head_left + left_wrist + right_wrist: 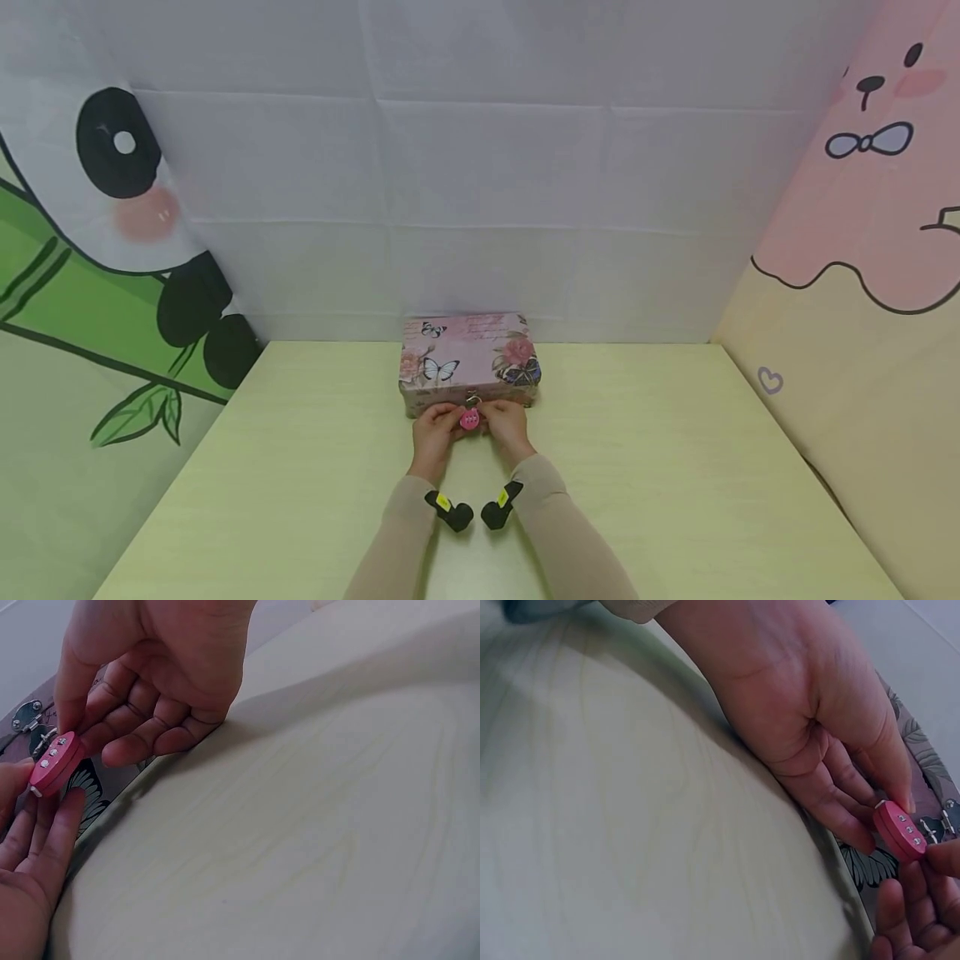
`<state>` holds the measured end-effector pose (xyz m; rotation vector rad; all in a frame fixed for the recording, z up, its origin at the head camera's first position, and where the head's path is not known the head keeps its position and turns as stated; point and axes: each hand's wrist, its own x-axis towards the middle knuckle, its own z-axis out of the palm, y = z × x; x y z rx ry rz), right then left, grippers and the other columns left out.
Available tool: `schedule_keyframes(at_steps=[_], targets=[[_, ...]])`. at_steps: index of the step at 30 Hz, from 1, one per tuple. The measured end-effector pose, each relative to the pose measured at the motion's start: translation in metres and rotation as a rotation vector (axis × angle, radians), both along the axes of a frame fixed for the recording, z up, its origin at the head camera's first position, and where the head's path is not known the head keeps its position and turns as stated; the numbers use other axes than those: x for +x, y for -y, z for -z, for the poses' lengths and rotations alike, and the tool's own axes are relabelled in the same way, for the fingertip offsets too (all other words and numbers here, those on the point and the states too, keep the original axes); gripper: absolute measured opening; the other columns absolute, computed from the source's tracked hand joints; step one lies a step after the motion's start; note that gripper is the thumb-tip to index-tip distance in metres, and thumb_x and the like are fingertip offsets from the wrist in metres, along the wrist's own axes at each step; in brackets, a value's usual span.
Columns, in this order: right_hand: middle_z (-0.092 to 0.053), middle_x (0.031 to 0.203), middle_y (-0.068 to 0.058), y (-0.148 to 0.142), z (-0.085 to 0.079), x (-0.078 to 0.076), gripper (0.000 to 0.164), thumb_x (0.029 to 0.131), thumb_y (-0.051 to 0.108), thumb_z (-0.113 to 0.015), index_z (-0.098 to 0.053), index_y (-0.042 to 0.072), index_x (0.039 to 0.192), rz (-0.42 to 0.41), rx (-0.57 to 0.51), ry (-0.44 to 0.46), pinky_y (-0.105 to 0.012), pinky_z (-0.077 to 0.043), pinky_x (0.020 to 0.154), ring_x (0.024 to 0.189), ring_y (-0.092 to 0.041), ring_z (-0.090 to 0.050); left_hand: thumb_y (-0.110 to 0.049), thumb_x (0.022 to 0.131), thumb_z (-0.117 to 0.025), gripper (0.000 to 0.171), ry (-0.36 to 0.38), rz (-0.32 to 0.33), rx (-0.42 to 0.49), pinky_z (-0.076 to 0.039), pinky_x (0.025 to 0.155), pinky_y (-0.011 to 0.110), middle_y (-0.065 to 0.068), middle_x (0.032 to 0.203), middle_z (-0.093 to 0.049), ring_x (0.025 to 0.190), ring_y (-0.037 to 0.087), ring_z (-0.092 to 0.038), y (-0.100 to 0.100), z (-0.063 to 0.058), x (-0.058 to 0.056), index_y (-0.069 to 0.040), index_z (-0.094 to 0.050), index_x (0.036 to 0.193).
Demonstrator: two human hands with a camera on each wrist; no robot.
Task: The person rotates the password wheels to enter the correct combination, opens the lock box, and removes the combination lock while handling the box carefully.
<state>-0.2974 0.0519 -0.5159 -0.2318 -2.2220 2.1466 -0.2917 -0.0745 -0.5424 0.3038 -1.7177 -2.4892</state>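
1. Currently, from my distant seat, I see the pink padlock (469,419) at the front edge of the flowered box (472,350), its metal shackle up against the clasp (28,716). I cannot tell whether it is fastened.
2. My left hand (433,437) pinches the padlock's left side, thumb above and fingers below.
3. My right hand (507,425) pinches the opposite side between thumb and forefinger, the other fingers loosely bent.
4. Three small dials (910,830) show between both grips, facing up.
5. The box sits by the back edge of the surface (645,475), near that edge's middle, with butterflies and roses printed on its lid.
6. Behind the back edge hangs a pale cloth (487,167); a panda picture (120,146) flanks the left edge, a pink cartoon figure (862,192) the right.
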Motion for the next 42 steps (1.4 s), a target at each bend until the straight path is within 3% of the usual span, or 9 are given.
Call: schedule_keyframes(at_steps=[4,8,15,24,32,42], targets=[[-0.063,0.069,-0.002,0.002,0.0,0.001,0.016,0.088,0.002,-0.067,-0.071,-0.013,0.09,0.034,0.007,-0.012,-0.02,-0.045,0.049,0.05,-0.008,-0.052,0.003,0.092,-0.067,0.009,0.002,0.014,0.009,-0.06,0.062,0.03,0.003,0.078,-0.068,0.067,0.012,-0.066,0.001,-0.006,0.003,0.008,-0.061,0.097],[-0.06,0.065,0.0,0.005,-0.001,0.003,0.015,0.088,0.002,-0.066,-0.072,-0.012,0.088,0.07,0.02,-0.006,-0.018,-0.042,0.048,0.05,-0.009,-0.051,0.006,0.092,-0.065,0.007,-0.001,0.02,-0.009,-0.06,0.063,0.031,0.005,0.078,-0.068,0.067,0.013,-0.066,0.0,-0.02,0.011,0.01,-0.06,0.096],[-0.067,0.074,-0.006,0.007,-0.002,0.006,0.015,0.089,0.004,-0.066,-0.073,-0.009,0.086,0.118,0.054,-0.013,-0.019,-0.043,0.048,0.052,-0.01,-0.052,0.006,0.092,-0.065,0.008,-0.008,0.004,-0.016,-0.059,0.063,0.029,0.006,0.079,-0.068,0.068,0.012,-0.066,-0.004,-0.032,0.02,0.011,-0.06,0.096],[-0.062,0.068,-0.002,0.012,-0.003,0.008,0.014,0.087,0.004,-0.067,-0.073,-0.009,0.087,0.173,-0.015,-0.003,-0.02,-0.041,0.049,0.052,-0.01,-0.051,0.005,0.092,-0.066,0.01,-0.007,0.005,-0.006,-0.059,0.063,0.03,0.005,0.079,-0.069,0.068,0.012,-0.066,-0.004,-0.031,0.021,0.012,-0.06,0.097],[-0.06,0.067,-0.002,0.014,-0.005,0.01,0.014,0.085,0.004,-0.068,-0.071,-0.009,0.083,0.19,-0.064,0.015,-0.019,-0.04,0.047,0.051,-0.012,-0.051,0.002,0.093,-0.067,0.009,-0.002,-0.012,0.006,-0.059,0.061,0.028,0.002,0.08,-0.068,0.068,0.011,-0.066,-0.003,-0.009,0.008,0.007,-0.062,0.098],[-0.057,0.063,0.001,0.013,-0.007,0.01,0.014,0.086,0.003,-0.068,-0.071,-0.01,0.083,0.19,-0.085,0.019,-0.018,-0.039,0.046,0.05,-0.01,-0.05,0.003,0.092,-0.068,0.006,-0.002,-0.021,0.013,-0.059,0.059,0.027,0.002,0.078,-0.068,0.067,0.011,-0.066,-0.004,-0.009,0.007,0.005,-0.062,0.092]])
